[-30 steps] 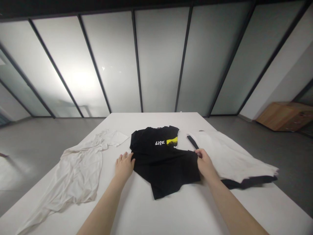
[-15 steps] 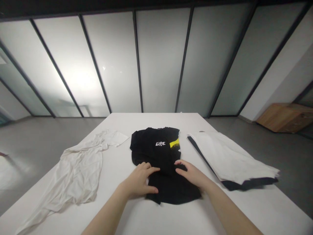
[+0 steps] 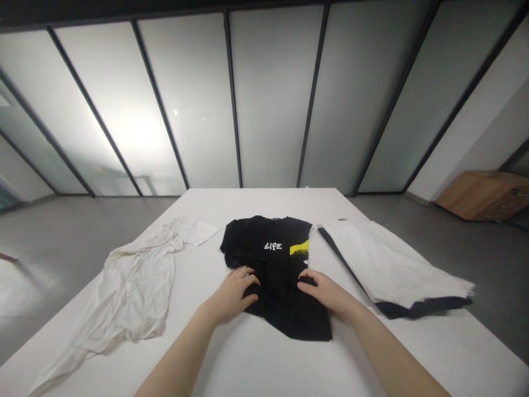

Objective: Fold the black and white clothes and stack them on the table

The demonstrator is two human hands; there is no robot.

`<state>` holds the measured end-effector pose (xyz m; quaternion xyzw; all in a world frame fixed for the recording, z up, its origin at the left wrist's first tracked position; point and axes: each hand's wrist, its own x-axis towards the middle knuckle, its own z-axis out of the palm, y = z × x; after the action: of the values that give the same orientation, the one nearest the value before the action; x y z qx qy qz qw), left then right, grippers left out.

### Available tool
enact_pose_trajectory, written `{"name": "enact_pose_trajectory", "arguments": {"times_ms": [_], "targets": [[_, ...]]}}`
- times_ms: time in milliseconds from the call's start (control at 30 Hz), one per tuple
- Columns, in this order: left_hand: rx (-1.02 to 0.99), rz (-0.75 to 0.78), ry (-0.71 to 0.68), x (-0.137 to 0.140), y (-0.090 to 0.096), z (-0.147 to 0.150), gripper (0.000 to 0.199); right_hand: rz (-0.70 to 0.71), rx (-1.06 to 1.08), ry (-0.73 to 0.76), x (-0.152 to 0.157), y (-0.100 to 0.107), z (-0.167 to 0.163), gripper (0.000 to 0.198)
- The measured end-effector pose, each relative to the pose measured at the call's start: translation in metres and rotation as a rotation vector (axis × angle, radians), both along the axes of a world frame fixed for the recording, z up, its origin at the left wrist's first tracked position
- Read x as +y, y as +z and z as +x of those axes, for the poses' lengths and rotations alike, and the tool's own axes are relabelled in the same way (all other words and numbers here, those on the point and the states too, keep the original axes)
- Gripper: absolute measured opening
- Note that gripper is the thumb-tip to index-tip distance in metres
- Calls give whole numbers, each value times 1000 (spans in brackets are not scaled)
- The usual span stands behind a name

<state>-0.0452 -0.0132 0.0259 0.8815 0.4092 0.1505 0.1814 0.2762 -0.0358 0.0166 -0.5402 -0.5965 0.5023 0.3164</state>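
A black T-shirt (image 3: 276, 275) with a white print and a yellow patch lies in front of me, its collar pointing away. Wrinkles cross its middle, and its lower edge slants down to the right. My left hand (image 3: 233, 295) rests on the shirt's left side, fingers curved and thumb apart from them. On the right side of the shirt, my right hand (image 3: 324, 292) touches the cloth with its thumb and forefinger spaced apart. Both palms hide parts of the side edges.
On the left of the white table (image 3: 231, 364) lies a crumpled white shirt (image 3: 140, 281). Stacked white and dark garments (image 3: 392, 264) lie on the right. Frosted glass panels (image 3: 273, 99) stand behind, and a wooden cabinet (image 3: 475, 196) is at far right.
The black shirt's lower left part has shifted up, and its upper right has spread rightward. My left hand has moved slightly left and away from me; the right hand has hardly moved.
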Motion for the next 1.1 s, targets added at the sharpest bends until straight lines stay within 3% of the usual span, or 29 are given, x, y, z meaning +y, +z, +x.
{"name": "enact_pose_trajectory", "arguments": {"times_ms": [200, 400, 533, 767, 1000, 1100], "targets": [[28, 21, 93, 5, 1, 1, 15, 149, -34, -165, 6, 0, 3, 29], [164, 43, 390, 15, 0, -4, 15, 228, 89, -492, 21, -12, 15, 40], [212, 65, 512, 20, 1, -12, 15, 242, 171, -513, 26, -20, 18, 43], [215, 60, 604, 25, 3, -23, 18, 141, 341, -615, 29, -23, 19, 43], [146, 81, 657, 29, 1, -30, 22, 362, 492, -692, 32, -18, 21, 41], [-53, 124, 663, 35, -3, -32, 23, 444, 499, -676, 30, -13, 17, 40]]}}
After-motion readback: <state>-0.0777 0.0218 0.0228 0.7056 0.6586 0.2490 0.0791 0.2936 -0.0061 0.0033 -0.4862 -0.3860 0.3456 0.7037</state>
